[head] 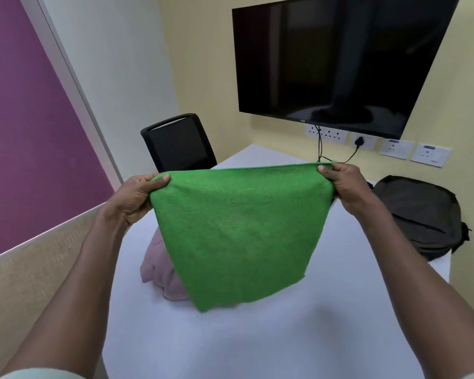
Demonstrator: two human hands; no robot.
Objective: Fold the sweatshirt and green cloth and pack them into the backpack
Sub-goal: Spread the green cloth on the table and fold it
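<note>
A green cloth (pixel 238 236) hangs spread out in the air above the white table (pixel 257 346). My left hand (pixel 137 198) pinches its upper left corner and my right hand (pixel 345 184) pinches its upper right corner. Behind and below the cloth, a pink sweatshirt (pixel 159 266) lies bunched on the table, mostly hidden by the cloth. A dark grey backpack (pixel 419 214) lies on the table's right side, beyond my right hand.
A black chair (pixel 178 143) stands at the table's far left edge. A large dark screen (pixel 337 58) hangs on the yellow wall, with sockets and a dangling cable (pixel 320 149) below it. A purple wall panel (pixel 25 127) runs along the left.
</note>
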